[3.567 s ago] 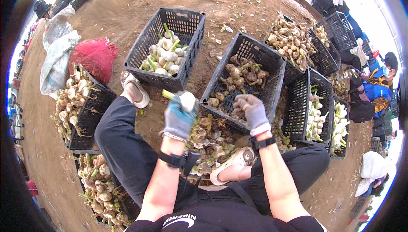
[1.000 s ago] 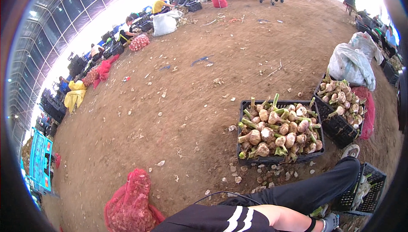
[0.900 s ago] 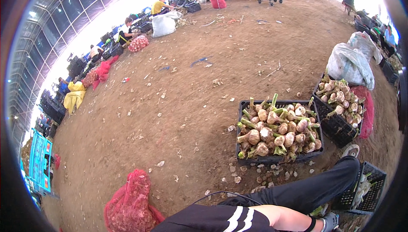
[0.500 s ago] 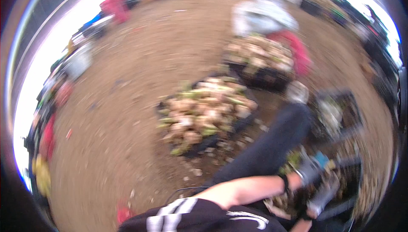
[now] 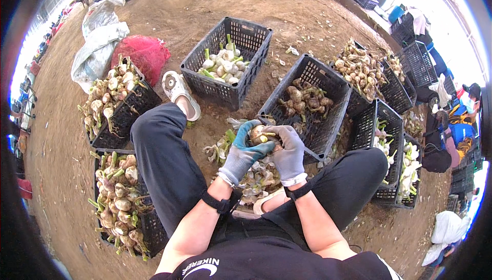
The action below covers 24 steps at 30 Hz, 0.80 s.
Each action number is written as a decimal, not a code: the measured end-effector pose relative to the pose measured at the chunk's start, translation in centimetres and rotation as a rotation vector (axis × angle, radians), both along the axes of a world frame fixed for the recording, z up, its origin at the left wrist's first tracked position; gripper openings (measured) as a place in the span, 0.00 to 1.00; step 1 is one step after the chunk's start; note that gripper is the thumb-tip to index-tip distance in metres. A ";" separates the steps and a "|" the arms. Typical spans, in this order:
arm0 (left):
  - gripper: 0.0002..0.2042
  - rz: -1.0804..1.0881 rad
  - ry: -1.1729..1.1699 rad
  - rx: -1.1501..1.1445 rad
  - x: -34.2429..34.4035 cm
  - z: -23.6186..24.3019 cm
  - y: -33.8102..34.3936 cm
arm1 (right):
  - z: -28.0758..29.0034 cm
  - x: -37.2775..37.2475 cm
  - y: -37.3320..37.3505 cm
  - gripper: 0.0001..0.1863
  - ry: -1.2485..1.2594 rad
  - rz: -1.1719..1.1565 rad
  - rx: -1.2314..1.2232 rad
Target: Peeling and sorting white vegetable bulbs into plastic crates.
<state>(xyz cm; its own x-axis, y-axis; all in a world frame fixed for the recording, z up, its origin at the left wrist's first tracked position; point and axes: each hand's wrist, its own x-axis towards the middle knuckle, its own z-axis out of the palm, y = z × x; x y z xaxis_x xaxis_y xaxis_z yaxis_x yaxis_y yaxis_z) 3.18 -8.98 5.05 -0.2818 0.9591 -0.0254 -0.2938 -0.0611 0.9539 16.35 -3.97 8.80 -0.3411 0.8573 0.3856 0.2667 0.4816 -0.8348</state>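
In front of my body, a garlic bulb (image 5: 258, 135) with a short cut stem is held between both gloved hands. My left hand (image 5: 243, 151), in a grey glove with blue-green fingers, wraps round its left side. My right hand (image 5: 289, 152), in a grey glove, closes on it from the right. Below the hands lies a heap of loose papery garlic skins (image 5: 260, 178). Just beyond my right hand stands a black crate (image 5: 332, 121) partly filled with brownish garlic bulbs (image 5: 306, 99). Farther off, another black crate (image 5: 218, 91) holds cleaned white garlic (image 5: 225, 65).
Full crates of untrimmed garlic (image 5: 120, 203) stand at my left. More crates of garlic (image 5: 359, 70) line the right. A red mesh sack (image 5: 139, 57) and white sacks (image 5: 100, 49) lie far left. Another person (image 5: 461, 121) sits at the far right.
The view has swung right and sharpened. My hands, earlier blurred over a crate at the lower right, are now in front of me with a garlic bulb between them.
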 end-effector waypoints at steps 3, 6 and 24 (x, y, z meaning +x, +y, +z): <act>0.23 0.010 0.007 0.026 0.3 -0.4 0.4 | -0.3 0.8 -0.3 0.22 -0.027 -0.011 0.005; 0.23 -0.117 0.078 0.027 0.3 -0.1 0.2 | -0.7 1.8 0.0 0.15 0.205 0.010 -0.455; 0.26 -0.366 0.347 -0.008 0.8 -0.3 -1.2 | -5.8 2.3 1.0 0.05 0.111 -0.171 -0.327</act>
